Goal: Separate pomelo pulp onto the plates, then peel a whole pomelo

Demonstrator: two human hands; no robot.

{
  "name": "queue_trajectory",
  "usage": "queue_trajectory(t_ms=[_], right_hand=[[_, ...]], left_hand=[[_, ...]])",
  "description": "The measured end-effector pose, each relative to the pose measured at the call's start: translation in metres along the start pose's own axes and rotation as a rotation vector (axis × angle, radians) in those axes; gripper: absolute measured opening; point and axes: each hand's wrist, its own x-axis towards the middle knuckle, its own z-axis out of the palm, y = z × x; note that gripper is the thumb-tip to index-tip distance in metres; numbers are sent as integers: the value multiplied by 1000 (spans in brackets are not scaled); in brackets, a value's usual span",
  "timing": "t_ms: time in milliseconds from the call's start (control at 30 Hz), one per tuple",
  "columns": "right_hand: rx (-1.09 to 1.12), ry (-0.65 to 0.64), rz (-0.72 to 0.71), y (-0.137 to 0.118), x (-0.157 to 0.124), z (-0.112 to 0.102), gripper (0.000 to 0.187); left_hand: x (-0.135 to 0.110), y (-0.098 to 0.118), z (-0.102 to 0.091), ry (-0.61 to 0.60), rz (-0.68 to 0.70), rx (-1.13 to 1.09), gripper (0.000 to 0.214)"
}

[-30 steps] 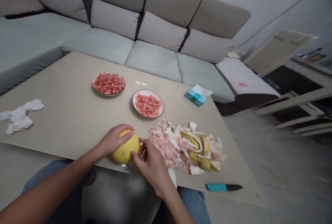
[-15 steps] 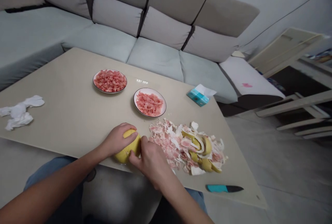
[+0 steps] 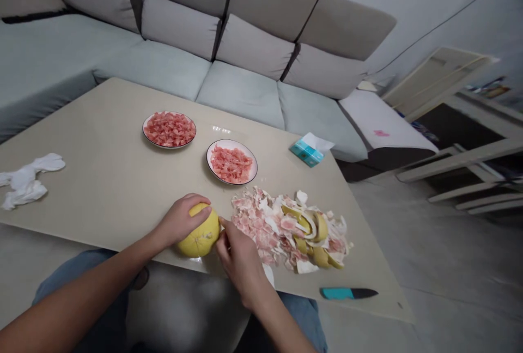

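Your left hand (image 3: 182, 221) clasps the fruit (image 3: 195, 245); your curled right hand (image 3: 242, 257) (hold unclear) has uncovered nicked rind (image 3: 206, 235), apparently loosening.

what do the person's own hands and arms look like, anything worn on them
The left hand and right hand are bare, with no gloves and no ring or watch to be seen. No sleeve shows on the left forearm or right forearm; upper arms are out of view.

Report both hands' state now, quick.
Left hand: holding the fruit, curved over it.
Right hand: partly curled at the fruit's side; whether it grips anything cannot be told.
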Motion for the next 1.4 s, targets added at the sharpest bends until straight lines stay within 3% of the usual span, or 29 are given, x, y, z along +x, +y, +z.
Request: queue_trajectory(t_ms=[67, 167, 333, 400, 600, 833, 933, 1000, 1100, 1300, 1400], right_hand=[[52, 32, 26, -4, -7, -1, 30], [-48, 106, 75, -14, -13, 2, 24], [-120, 97, -90, -12, -6, 14, 28], [36, 123, -88, -7, -2, 17, 29], [656, 139, 137, 3, -5, 27, 39], [1162, 156, 251, 5, -4, 39, 38], [1369, 156, 255, 1, 4, 36, 37], [1382, 151, 256, 0, 11, 30, 37], [1181, 211, 347, 9, 17, 16, 37], [94, 186, 372, 46, 9, -10, 24], [-257, 156, 468, 48, 5, -17, 28]], left_hand=[[0, 1, -1, 0, -10, 1, 25], [0, 2, 0, -3, -13, 3, 26], [-1, 2, -1, -3, -16, 5, 27], [-1, 1, -2, -14, -21, 2, 29], [2, 1, -7, -53, 2, 3, 30], [-6, 12, -10, -156, 216, 200, 30], [-8, 13, -13, -238, 236, 243, 37], [-7, 12, -17, -259, 216, 224, 35], [-3, 8, -22, -264, 158, 185, 34], [-1, 4, -23, -186, 122, 154, 32], [-1, 7, -21, -175, 127, 147, 32]])
